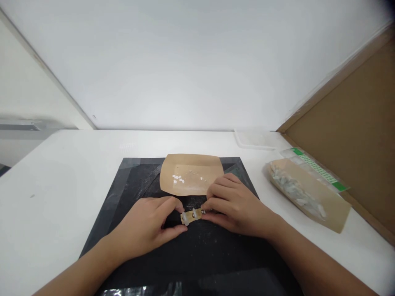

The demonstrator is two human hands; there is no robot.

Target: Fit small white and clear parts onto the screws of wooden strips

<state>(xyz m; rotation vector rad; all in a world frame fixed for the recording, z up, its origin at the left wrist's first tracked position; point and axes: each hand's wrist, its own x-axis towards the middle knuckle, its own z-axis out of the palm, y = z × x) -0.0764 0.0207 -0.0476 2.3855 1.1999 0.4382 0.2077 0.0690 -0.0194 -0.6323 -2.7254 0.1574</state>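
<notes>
- The left hand [148,222] holds the left end of a small tan strip [189,216] between thumb and forefinger.
- The right hand [236,201] pinches the strip's right end, its fingertips partly hiding it.
- The strip, carrying whitish crosspieces and small metallic parts, is between both hands, above a black mat [212,255] on the white table [61,197].
- Just beyond the hands, a brown paper tray [191,159] bears small white bits [176,177].
- At right, another paper tray [335,211] holds translucent pieces [298,195], beside a green-marked plastic bag [321,169].
</notes>
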